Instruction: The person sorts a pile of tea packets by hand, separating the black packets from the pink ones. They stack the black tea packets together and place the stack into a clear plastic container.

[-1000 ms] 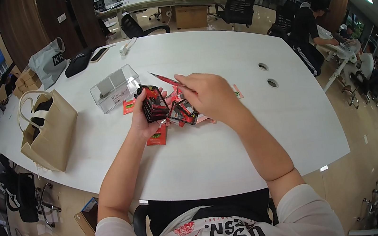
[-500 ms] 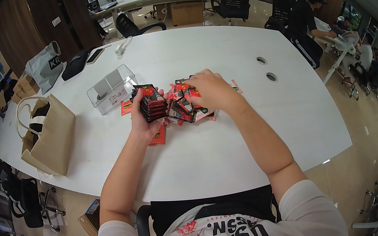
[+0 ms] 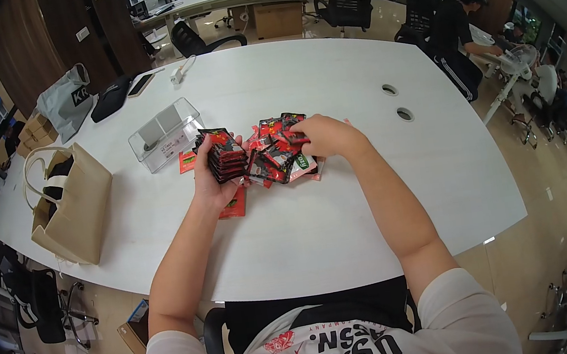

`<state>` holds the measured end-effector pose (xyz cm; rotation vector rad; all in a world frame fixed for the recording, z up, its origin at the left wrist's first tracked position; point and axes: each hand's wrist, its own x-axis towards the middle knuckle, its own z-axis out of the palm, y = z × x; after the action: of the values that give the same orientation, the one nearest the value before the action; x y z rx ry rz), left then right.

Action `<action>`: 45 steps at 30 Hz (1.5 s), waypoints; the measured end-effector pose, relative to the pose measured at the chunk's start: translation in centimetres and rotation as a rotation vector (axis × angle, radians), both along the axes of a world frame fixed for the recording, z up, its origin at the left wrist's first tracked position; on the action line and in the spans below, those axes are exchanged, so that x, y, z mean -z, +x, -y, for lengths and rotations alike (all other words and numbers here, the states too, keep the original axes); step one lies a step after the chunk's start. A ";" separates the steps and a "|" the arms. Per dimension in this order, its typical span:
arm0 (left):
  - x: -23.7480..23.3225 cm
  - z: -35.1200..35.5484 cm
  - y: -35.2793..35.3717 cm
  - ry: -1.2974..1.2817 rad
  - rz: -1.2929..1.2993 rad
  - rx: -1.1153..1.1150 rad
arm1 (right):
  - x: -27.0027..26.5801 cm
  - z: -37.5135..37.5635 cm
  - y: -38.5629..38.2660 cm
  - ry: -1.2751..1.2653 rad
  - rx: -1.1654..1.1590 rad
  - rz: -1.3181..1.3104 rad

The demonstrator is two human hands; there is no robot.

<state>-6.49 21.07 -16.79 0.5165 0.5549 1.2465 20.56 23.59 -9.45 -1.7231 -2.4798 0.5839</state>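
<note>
A thick stack of black-and-red sachets (image 3: 227,154) is gripped in my left hand (image 3: 206,180), the packets layered one on another. To its right a loose pile of similar sachets (image 3: 273,160) lies on the white table, mixed with pink and white ones. My right hand (image 3: 327,135) is over the right side of that pile, fingers pinched on a red sachet (image 3: 290,137). Below my left hand a flat red packet (image 3: 233,205) rests on the table. Behind the stack stands a clear plastic box (image 3: 167,135) with a divider and a label.
On the white table (image 3: 375,222) a beige tote bag (image 3: 79,204) stands at the left. A grey bag (image 3: 66,102), a black pouch (image 3: 112,99), a phone (image 3: 141,85) and a white charger (image 3: 177,75) sit at the back left. A person (image 3: 455,40) works at the right.
My right hand has shifted slightly right and down and its fingers have closed on a sachet in the pile. My left hand still holds the stack in nearly the same place.
</note>
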 end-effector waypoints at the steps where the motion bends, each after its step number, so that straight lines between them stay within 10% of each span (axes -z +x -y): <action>1: 0.0 0.0 0.1 -0.002 0.000 -0.005 | 0.9 -1.0 0.5 0.050 -0.026 -0.035; 14: 0.0 0.1 0.3 0.012 0.012 0.010 | 1.1 -1.2 -1.0 0.291 -0.084 -0.027; 20: -0.4 0.1 -0.3 0.036 0.029 0.013 | 7.0 -1.5 -4.5 0.564 -0.245 -0.560; 33: -0.8 -0.1 -0.4 0.052 0.083 -0.082 | 5.7 -0.4 -5.0 0.404 -0.039 0.079; 45: -1.5 0.3 -0.5 0.067 0.073 -0.090 | 4.7 1.6 -5.2 0.335 -0.124 0.052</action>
<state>-7.01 20.80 -15.30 0.5044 0.4803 1.3683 15.41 22.04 -14.19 -1.4856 -2.5516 0.1180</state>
